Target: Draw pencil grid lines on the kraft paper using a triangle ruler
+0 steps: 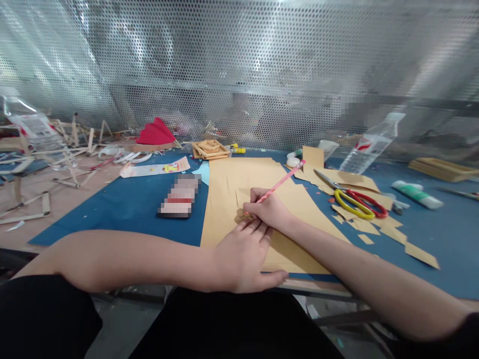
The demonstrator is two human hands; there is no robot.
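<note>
My right hand [268, 210] is closed round a pink pencil [285, 179], whose tip rests on a large sheet of brown paper [239, 189] lying on the blue mat [123, 204]. My left hand [245, 257] lies flat on the near part of the same sheet, fingers stretched out and close together, thumb at the sheet's front edge. The two hands nearly touch.
Scissors [355, 202] with yellow and red handles lie among brown paper scraps [392, 234] to the right. A plastic bottle [370, 144], a glue stick [417, 194], a blurred flat object [179, 197], stacked wooden frames [210, 148], red folded paper [155, 132] and wooden sticks [45, 164] surround the mat. A perforated metal screen [239, 65] closes off the back.
</note>
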